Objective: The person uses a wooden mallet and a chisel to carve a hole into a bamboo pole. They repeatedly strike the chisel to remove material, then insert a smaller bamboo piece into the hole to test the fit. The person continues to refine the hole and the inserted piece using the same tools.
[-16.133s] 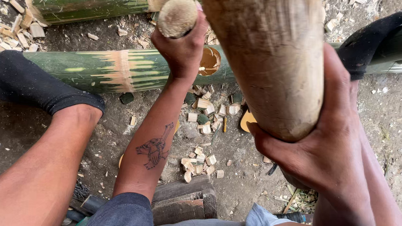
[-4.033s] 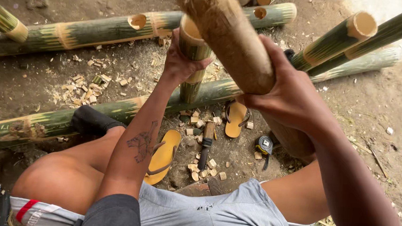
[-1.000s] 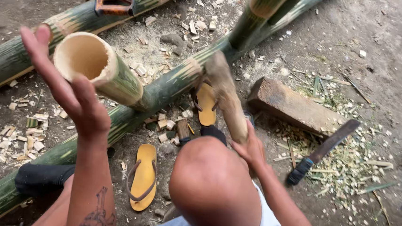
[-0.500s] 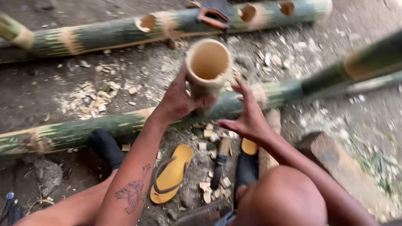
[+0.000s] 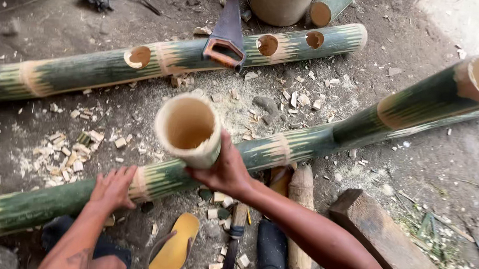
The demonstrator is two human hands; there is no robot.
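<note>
Right hand [image 5: 227, 172] grips the short tube [image 5: 188, 130] from below, keeping it upright w/ mouth up. Left hand [image 5: 113, 186] lies flat on the pole [image 5: 152, 182] beside it, prob pinning it down.

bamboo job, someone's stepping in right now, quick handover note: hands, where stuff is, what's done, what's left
Left hand: flat on the long green bamboo pole lying across the ground.
Right hand: gripping the short upright bamboo section, open end up, where it meets that pole.
Nearby: hand saw resting on the rear pole, which already has holes cut; wooden mallet and wood block by the right arm; chips scattered around.
Left: the upright piece is hand-held; whether it is seated is unclear.
</note>
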